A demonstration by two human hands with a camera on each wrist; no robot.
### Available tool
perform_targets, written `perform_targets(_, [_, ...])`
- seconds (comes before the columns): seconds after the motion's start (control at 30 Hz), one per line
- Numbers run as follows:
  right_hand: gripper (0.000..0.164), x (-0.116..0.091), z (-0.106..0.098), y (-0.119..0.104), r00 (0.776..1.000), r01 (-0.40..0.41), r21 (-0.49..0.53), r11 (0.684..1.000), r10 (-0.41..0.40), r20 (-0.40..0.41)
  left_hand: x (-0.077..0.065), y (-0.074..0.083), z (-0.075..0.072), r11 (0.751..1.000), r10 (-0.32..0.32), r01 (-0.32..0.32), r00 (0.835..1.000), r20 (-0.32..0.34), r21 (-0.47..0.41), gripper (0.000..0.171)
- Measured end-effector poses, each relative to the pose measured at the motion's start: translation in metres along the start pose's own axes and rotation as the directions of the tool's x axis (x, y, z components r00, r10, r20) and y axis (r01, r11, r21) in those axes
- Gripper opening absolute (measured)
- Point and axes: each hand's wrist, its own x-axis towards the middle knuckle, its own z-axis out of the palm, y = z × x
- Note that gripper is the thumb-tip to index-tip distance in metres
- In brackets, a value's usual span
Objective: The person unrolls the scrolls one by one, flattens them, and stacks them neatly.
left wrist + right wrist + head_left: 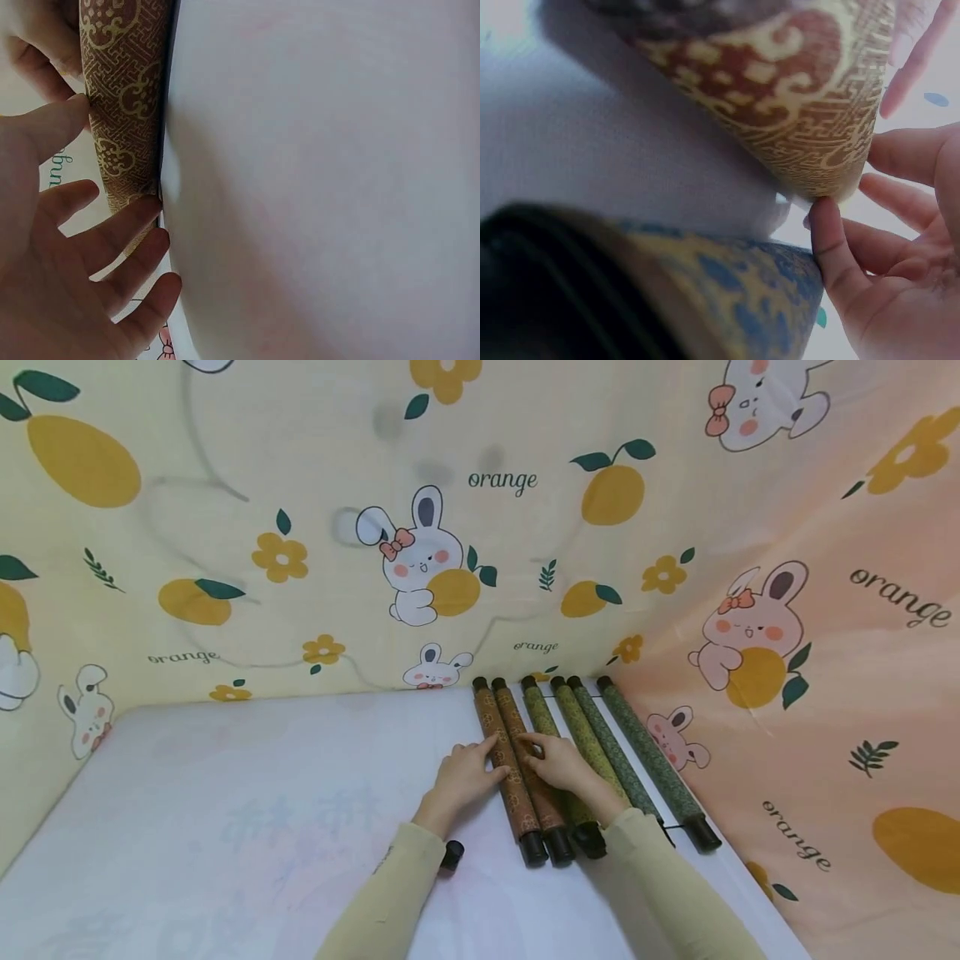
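Since you've got both hands on the brown rolls, I'll start with the head cam. Your left hand (pixel 461 775) has its thumb and fingertips touching the left brown roll (pixel 516 802), fingers relaxed rather than wrapped around it. Your right hand (pixel 564 766) is at the right brown roll (pixel 551 810), fingers bent with the tips on it, and your forearm crosses over the rolls beside it. Both brown rolls lie lengthwise on the white table (pixel 262 793), right next to each other, black ends toward you. To their right you've got two olive rolls (pixel 581 722), then a green roll (pixel 607 752), and the far green roll (pixel 652 760) sits a bit apart near the table's right edge. There's also a small black thing (pixel 453 855) just beside your left sleeve (pixel 397 885). Bunny-and-orange cloth (pixel 315 443) hangs behind it all.

On the left wrist cam, your thumb touches one edge of the gold-patterned brown roll and your spread fingers reach the other side, down by the table. Part of your right hand peeks in at the upper left.

Over on the right wrist cam, your fingertips meet the edge of a brown roll, with a blue-and-yellow roll (pixel 772 307) just beside it. Honestly can't tell whether you're pinching the brown one or only touching it.
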Motion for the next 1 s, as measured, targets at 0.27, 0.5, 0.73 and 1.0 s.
perform_targets(0.27, [0.045,-0.001,0.006,0.001,1.0,0.028,0.005,1.0,-0.028,0.004,0.002,-0.002,0.007,1.0,-0.001,0.001,1.0,0.004,0.0,0.066])
perform_targets(0.5, [0.046,-0.001,0.006,-0.001,0.997,0.081,-0.03,0.996,-0.081,0.008,0.002,0.001,0.001,1.0,0.001,-0.001,1.0,0.017,-0.005,0.066])
perform_targets(0.73, [0.045,-0.002,0.005,-0.005,0.997,0.074,0.021,0.997,-0.074,0.002,0.005,0.001,0.001,0.988,0.006,-0.001,0.999,0.031,-0.154,0.064])
perform_targets(1.0, [0.044,-0.005,0.006,-0.005,0.998,0.047,0.116,0.992,-0.042,-0.046,-0.001,0.002,-0.003,0.939,0.004,0.012,0.999,0.045,-0.344,0.065])
